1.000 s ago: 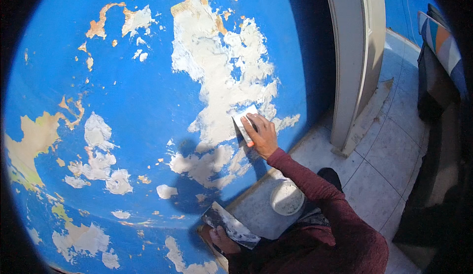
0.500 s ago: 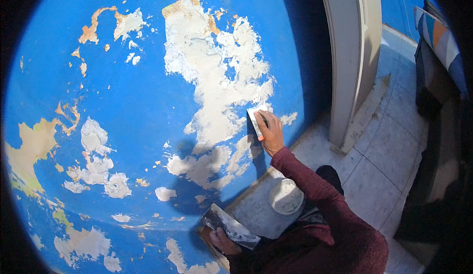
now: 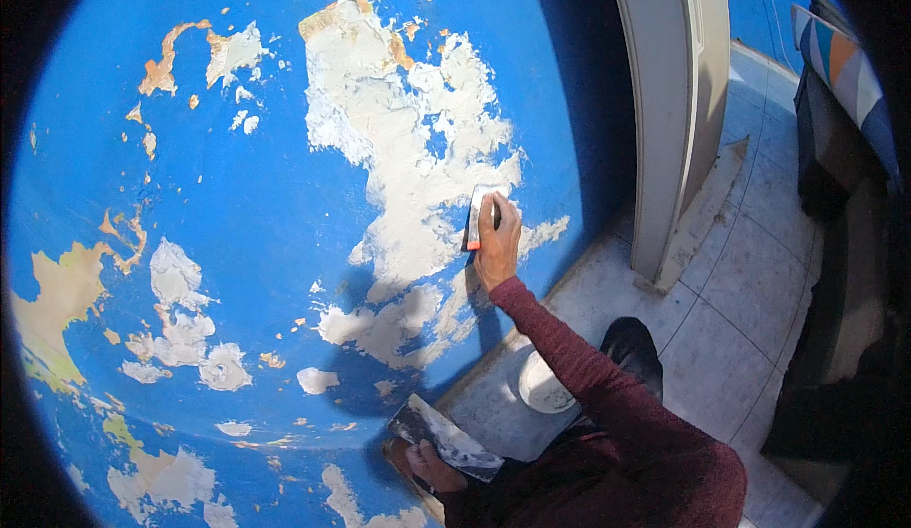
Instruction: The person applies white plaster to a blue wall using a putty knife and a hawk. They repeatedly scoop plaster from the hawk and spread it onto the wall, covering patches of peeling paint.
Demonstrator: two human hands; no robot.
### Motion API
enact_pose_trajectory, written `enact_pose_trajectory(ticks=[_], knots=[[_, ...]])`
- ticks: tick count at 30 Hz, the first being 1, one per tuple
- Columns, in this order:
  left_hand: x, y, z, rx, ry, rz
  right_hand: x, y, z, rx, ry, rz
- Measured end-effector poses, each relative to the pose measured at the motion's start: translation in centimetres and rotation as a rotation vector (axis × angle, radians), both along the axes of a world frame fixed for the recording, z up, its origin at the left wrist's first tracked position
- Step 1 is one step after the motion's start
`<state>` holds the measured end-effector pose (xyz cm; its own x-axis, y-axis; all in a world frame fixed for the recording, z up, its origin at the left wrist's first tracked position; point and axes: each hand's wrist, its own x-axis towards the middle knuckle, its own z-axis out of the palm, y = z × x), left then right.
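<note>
My right hand [image 3: 499,243] is closed around a small putty knife [image 3: 474,224] with a pale body and an orange end. It rests at the right edge of a large patch of whitish filler [image 3: 418,172] on the blue wall [image 3: 266,196]. Low down by the wall's foot, my left hand [image 3: 434,466] grips a broad filling knife [image 3: 446,441]. Its wide metal blade is smeared with grey-white filler, and my fingers partly hide its brownish handle.
A white bucket [image 3: 543,386] stands on the tiled floor [image 3: 735,310], partly behind my right forearm. Beside it is my dark shoe [image 3: 631,343]. A white door frame [image 3: 664,120] rises right of the wall. Dark furniture with a patterned cloth [image 3: 845,63] stands farther right.
My right hand has moved slightly left and up along the filler patch, and the putty knife has turned more upright. My left hand keeps its place with the filling knife.
</note>
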<state>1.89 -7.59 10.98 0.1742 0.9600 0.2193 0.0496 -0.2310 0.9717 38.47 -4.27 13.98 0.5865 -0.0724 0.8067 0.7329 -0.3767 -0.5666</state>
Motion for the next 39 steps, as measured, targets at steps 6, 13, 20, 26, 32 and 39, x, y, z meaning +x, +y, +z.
enact_pose_trajectory(ticks=[6,13,20,26,32,39], knots=[[-1.7,2.0,-2.0,1.024,0.664,0.072,-3.0,-2.5,-3.1,-0.083,0.083,0.195],[-2.2,1.9,-5.8,0.435,0.276,0.046,1.1,-3.3,1.7,0.152,0.159,0.086],[-1.1,0.4,-1.9,0.150,0.177,0.048,-1.5,-1.0,3.7,0.135,0.108,0.069],[-1.7,1.1,-3.9,0.310,0.303,0.036,-5.5,-0.1,3.8,0.022,0.046,0.136],[-3.5,3.6,-8.4,0.787,0.466,0.162,-6.6,-2.0,0.6,-0.025,0.061,0.233],[-4.2,2.7,-8.6,0.648,0.481,0.135,-2.6,-1.1,1.4,0.056,0.087,0.079]])
